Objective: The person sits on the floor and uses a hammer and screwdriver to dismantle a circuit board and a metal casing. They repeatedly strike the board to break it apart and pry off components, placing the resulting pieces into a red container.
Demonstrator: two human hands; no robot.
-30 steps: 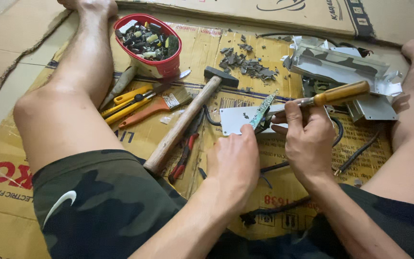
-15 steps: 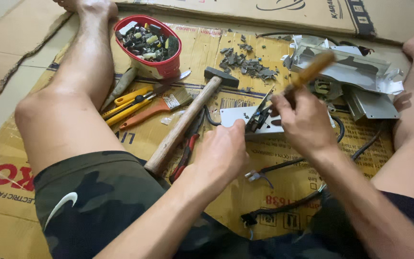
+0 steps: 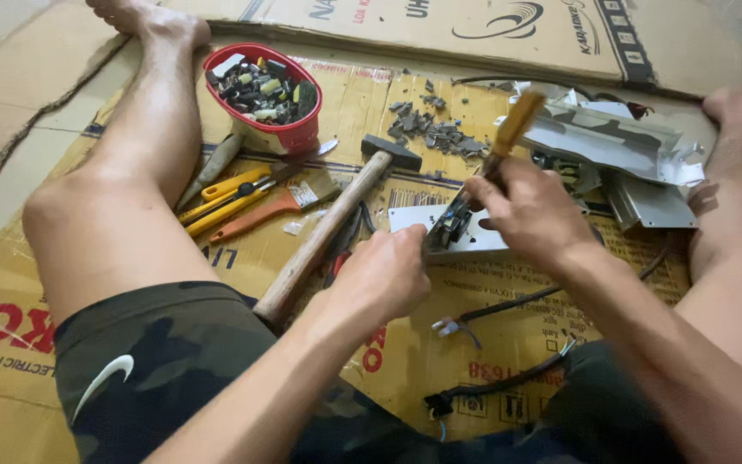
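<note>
The person sits on flattened cardboard [image 3: 405, 361] spread over the floor, with a heap of bent sheet metal [image 3: 620, 150] lying by the right leg and a wooden-handled hammer [image 3: 328, 228] lying between the legs. A red bowl [image 3: 289, 133] of small parts stands beside the left shin, near yellow and orange hand tools [image 3: 234, 202]. The left hand [image 3: 384, 275] presses closed on the edge of a small metal plate [image 3: 474, 241] on the cardboard, while the right hand [image 3: 530, 215] is wrapped around a wooden-handled tool [image 3: 513, 129] whose tip meets the dark part on that plate.

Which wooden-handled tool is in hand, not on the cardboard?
The small tool with the pale wooden handle, gripped by the right hand. The hammer lies flat, untouched.
</note>
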